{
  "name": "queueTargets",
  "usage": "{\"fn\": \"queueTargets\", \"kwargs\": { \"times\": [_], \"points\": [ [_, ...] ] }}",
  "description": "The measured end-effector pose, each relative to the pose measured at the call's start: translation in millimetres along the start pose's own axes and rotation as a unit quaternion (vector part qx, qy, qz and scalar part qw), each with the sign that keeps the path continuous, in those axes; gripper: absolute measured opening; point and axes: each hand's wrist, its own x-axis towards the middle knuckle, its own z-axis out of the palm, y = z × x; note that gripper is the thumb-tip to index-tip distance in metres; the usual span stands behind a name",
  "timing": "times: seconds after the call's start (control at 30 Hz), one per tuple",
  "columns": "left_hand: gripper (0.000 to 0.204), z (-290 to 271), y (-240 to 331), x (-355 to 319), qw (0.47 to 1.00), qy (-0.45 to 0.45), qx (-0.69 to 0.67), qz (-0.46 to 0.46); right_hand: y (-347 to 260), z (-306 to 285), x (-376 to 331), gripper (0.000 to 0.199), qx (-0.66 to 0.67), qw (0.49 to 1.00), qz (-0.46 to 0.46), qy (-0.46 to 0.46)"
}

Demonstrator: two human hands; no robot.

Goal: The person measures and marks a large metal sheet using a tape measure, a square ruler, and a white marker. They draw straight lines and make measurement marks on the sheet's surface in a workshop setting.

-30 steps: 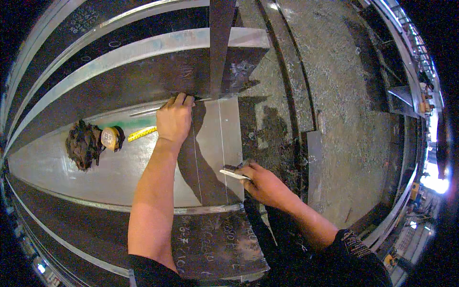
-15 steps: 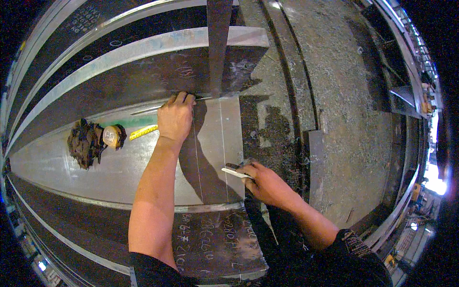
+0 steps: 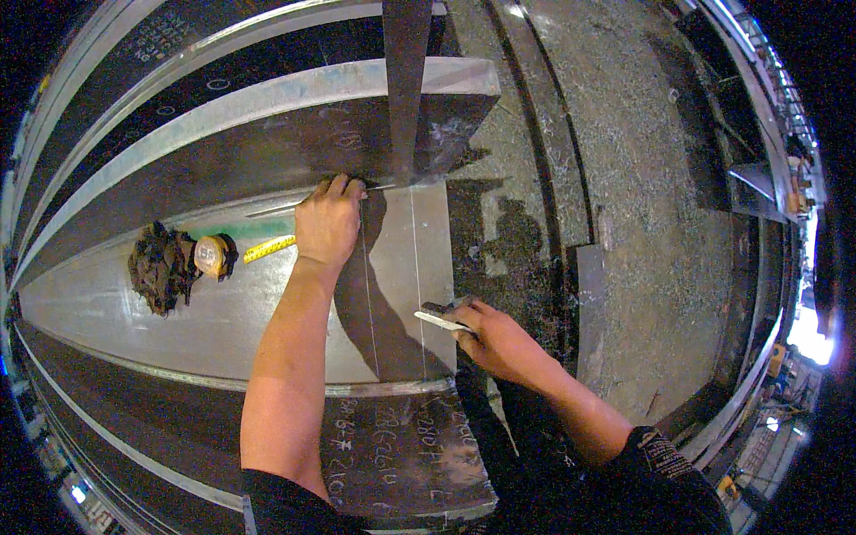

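A white stick is grasped in the right hand. The left hand is set over a thin strip; its grip cannot be determined.

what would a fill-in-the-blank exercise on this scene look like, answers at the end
1. The white stick is held in the person's ____ hand.
2. The marked strip beside the left hand is mainly ____ in colour.
3. In the picture, the dark crumpled bundle lies to the ____ of the rounded case.

Missing words: right; yellow; left
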Motion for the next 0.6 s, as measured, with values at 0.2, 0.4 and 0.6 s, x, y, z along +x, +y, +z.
{"fn": "queueTargets", "kwargs": {
  "times": [0.2,0.4,0.6],
  "points": [
    [0.008,-1,2,1,1.0,0.007,0.008,0.005,3,3,2,0.032,-0.02,1.0,-0.006,0.008],
    [0.01,3,4,0,1.0,0.012,0.019,0.022,3,5,4,0.022,-0.025,0.999,-0.024,0.02],
    [0.01,3,3,0,1.0,0.003,0.007,0.007,-27,-10,22,0.024,-0.166,0.982,0.054,0.073]
  ]
}}
